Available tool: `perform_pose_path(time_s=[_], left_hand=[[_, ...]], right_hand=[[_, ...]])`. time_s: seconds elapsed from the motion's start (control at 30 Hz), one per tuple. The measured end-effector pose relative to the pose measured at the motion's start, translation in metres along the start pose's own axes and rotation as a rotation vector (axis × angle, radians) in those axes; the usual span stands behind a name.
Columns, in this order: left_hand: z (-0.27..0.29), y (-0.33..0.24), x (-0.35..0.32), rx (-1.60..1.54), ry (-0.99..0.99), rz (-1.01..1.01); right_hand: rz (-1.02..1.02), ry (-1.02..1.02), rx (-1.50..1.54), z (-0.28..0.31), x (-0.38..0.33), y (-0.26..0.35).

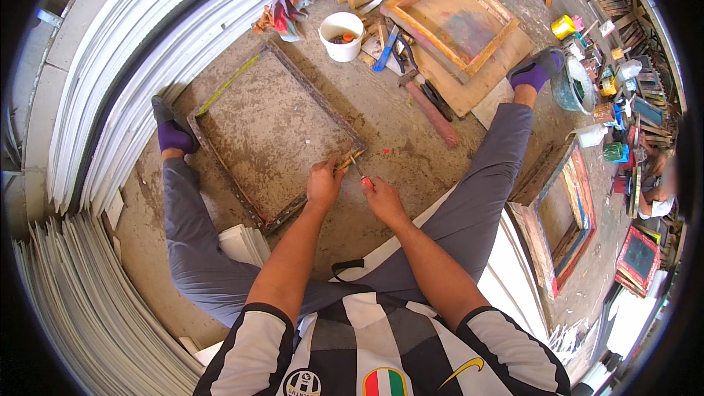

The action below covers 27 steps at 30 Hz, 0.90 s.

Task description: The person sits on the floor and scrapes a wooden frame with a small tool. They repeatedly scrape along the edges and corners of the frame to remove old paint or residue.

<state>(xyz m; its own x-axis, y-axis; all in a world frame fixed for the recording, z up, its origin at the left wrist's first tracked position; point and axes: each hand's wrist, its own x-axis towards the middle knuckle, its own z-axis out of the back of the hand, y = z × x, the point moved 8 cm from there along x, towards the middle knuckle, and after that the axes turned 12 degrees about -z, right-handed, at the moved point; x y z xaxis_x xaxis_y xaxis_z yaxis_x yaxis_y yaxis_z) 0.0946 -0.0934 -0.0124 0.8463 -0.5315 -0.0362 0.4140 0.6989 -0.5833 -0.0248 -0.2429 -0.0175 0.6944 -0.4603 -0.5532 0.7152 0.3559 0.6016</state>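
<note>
A worn, dark wooden frame (320, 97) lies on the concrete floor between my outstretched legs, with a yellow-green strip along its far left side. At its right corner, my left hand (323, 183) is closed on a small yellowish piece (345, 162); whether that piece is loose or part of the corner I cannot tell. My right hand (384, 199) grips a screwdriver (367, 182) by its red handle. The metal shaft points up at the same corner, and its tip is hard to make out.
Beyond the frame stands a white bucket (342, 37). A hammer (435, 115), pliers (402, 51) and a blue-handled tool (384, 53) lie right of it. Another wooden frame (411, 6) rests on cardboard. White sheets (81, 301) are stacked at left; paint containers (563, 27) crowd the right, where another person (660, 191) sits.
</note>
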Motion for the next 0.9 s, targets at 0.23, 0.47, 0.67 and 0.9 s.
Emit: perform_pose_path(time_s=[0.23,0.47,0.67,0.9], left_hand=[[-0.004,0.005,0.005,0.038,0.067,0.018],[-0.008,-0.009,0.018,0.046,0.071,0.037],[-0.016,-0.006,0.022,0.020,0.066,-0.009],[-0.015,0.000,0.020,0.034,-0.020,-0.065]], right_hand=[[-0.103,0.019,-0.136,0.022,-0.021,0.026],[-0.147,-0.025,-0.236,0.028,-0.014,0.026],[-0.150,-0.037,-0.178,0.026,-0.002,0.010],[-0.128,-0.039,-0.099,0.025,-0.003,0.016]])
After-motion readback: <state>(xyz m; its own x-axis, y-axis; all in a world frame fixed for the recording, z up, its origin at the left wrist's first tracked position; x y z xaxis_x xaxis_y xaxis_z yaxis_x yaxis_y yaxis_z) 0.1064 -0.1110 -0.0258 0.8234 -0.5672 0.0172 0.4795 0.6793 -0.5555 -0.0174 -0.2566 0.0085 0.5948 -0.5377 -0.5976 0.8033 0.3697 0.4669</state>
